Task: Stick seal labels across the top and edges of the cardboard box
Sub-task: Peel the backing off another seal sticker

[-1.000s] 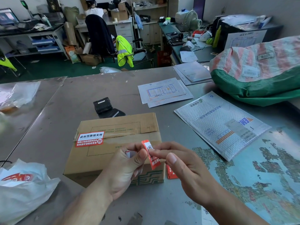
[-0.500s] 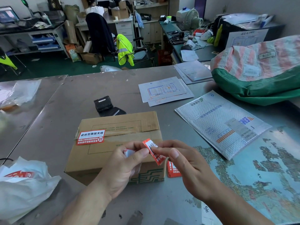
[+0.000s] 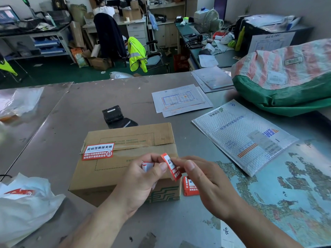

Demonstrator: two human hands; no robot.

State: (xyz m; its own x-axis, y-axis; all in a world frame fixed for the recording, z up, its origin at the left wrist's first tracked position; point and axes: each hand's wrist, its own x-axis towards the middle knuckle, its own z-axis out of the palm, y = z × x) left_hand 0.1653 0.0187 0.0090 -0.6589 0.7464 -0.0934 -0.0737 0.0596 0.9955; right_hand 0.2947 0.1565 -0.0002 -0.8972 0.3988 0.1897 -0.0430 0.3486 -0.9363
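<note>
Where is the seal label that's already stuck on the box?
In the head view, the stuck seal label sits on the left part of the cardboard box top, bridging the flap seam, up and left of the left hand.

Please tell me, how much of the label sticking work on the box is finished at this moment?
Done: one seal label is stuck across the top seam of the cardboard box, near its left end. In hand: the left hand and right hand are pulling a second label off its backing. Left: the rest of the seam and the edges look bare; spare labels lie beside the box.
</note>
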